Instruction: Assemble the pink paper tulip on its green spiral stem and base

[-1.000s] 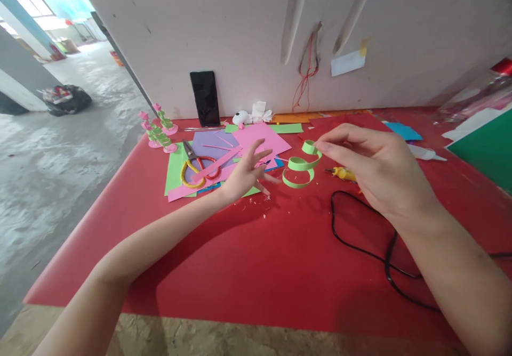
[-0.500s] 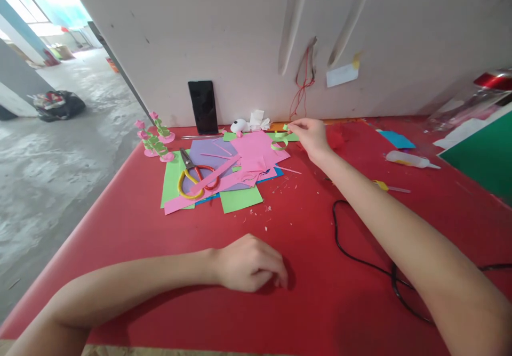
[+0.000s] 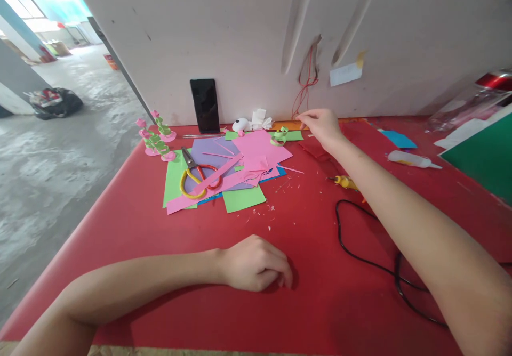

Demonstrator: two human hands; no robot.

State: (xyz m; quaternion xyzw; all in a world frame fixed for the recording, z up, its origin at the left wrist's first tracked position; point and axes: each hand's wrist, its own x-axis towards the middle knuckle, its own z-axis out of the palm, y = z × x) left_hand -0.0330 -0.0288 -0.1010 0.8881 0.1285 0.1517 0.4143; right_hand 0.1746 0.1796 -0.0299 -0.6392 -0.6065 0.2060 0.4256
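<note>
My left hand (image 3: 256, 264) rests on the red table (image 3: 168, 249) near the front, fingers curled under, with nothing visible in them. My right hand (image 3: 321, 125) reaches to the back of the table, its fingers loosely stretched toward an orange paper strip (image 3: 285, 126) along the wall, holding nothing. A curled green paper strip (image 3: 279, 137) lies just left of that hand, on the pile of pink, purple, green and blue sheets (image 3: 256, 151). Yellow-and-red scissors (image 3: 197, 174) lie on the pile's left side.
A black cable (image 3: 360, 255) loops under my right forearm, beside a small yellow glue gun (image 3: 344, 181). A glue bottle (image 3: 412, 159) and a blue sheet (image 3: 398, 139) lie at the right. Pink-and-green paper flowers (image 3: 155, 138), a black phone (image 3: 204, 105) and a green board (image 3: 486, 156) stand around.
My left hand drew back from the paper pile and settled curled on the table. My right hand carried the green strip to the back, set it on the pile and let go.
</note>
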